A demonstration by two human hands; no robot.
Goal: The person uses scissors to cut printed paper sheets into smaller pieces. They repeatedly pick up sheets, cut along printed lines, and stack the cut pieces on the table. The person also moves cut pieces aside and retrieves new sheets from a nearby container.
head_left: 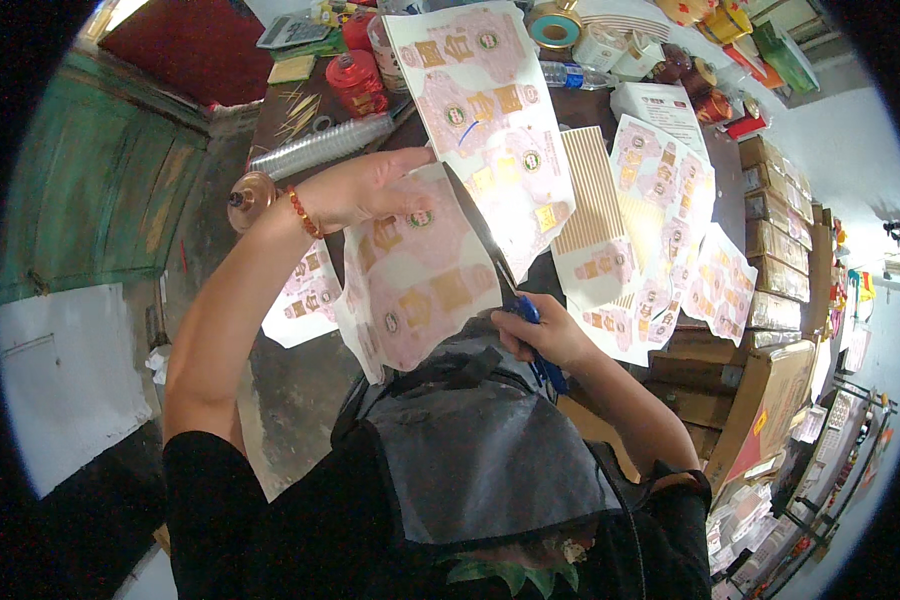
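Observation:
My left hand (385,190) pinches the top of a white sheet printed with pink and gold designs (420,310), which hangs down in front of me. My right hand (555,335) is closed round the blue handles of a pair of scissors (530,312). Their long blades point up and away, along the gap between this sheet and another large printed piece (490,100) standing up behind it. Whether the two pieces still join is hidden. An orange bead bracelet (302,212) circles my left wrist, and a grey apron (490,460) covers my lap.
More printed sheets (720,285) and striped card (595,200) lie on the dark table to the right. At the back are red thread spools (355,82), a roll of clear plastic (320,140), a water bottle (578,76) and a calculator (288,31). Cardboard boxes (770,225) are stacked at right.

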